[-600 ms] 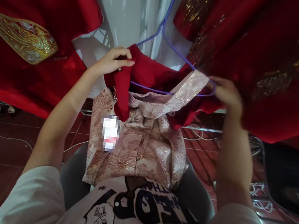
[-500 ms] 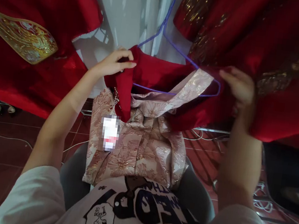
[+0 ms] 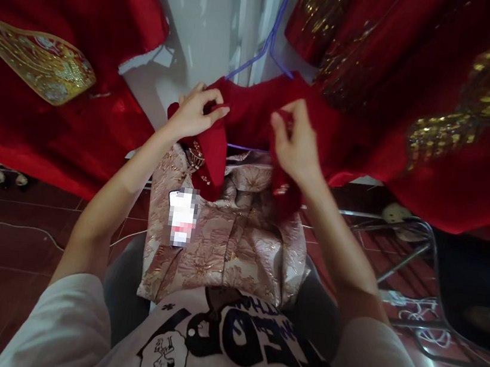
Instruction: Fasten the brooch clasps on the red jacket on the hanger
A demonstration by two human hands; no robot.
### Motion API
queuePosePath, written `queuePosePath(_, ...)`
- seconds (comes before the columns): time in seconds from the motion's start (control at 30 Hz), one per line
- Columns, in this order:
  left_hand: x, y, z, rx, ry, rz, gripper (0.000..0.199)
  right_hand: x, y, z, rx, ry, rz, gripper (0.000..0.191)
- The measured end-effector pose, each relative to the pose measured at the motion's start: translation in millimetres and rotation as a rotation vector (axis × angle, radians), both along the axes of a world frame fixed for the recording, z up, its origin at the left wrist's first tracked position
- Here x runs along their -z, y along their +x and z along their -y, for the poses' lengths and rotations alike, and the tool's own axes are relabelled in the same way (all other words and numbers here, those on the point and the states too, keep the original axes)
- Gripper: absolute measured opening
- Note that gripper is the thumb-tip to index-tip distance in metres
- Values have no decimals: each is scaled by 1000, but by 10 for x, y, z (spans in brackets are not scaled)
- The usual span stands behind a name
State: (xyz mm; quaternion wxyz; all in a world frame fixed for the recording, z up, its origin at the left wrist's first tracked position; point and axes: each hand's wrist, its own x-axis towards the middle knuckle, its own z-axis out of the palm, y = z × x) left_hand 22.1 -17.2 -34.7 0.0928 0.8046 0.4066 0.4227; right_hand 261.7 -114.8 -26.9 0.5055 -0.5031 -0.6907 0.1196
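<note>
A red garment [image 3: 250, 109] hangs on a purple wire hanger [image 3: 268, 42] in front of me. My left hand [image 3: 198, 111] pinches its left front edge near the collar. My right hand [image 3: 295, 142] grips the right front edge, close to the left one. Under the red cloth lies a pink and gold brocade garment [image 3: 223, 241], draped down over my lap, with a white tag [image 3: 181, 217] on its left side. The hanger's lower bar is mostly hidden by the red cloth.
Red embroidered garments hang at the left [image 3: 48, 61] and right [image 3: 440, 101]. A white wall [image 3: 204, 15] is behind the hanger. A metal chair frame [image 3: 416, 254] and cables [image 3: 422, 309] sit on the red tile floor at right.
My right hand has moved left from the hanger's right end to the middle, drawing the red cloth over the hanger and the brocade shoulder. My left hand stayed at the collar.
</note>
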Motion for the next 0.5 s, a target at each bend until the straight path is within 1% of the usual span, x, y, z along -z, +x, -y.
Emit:
queuePosePath(0.03, 0, 2, 9, -9, -18, -16, 20, 41, -133, -40, -60, -1, -22, 25)
queuePosePath(0.1, -13, -10, 23, -28, -49, -48, 23, 70, -327, -71, -143, -6, -57, 31)
queuePosePath(0.17, -30, -36, 37, -42, -44, -46, 26, 55, -380, -49, -174, -19, -75, 34)
queuePosePath(0.27, -30, -69, 97, -62, 34, 17, 32, 44, -222, 5, -135, -33, -60, 35)
queuePosePath(0.37, 16, -56, 228, -85, 101, 118, 39, 110, 30, -31, -65, -19, -16, 30)
queuePosePath(0.43, 60, -7, 329, -73, 65, 158, 45, 184, 145, -124, -42, -18, -19, 26)
queuePosePath(0.5, 101, 78, 407, -51, 17, 179, 50, 254, 184, -250, -39, -26, -53, 23)
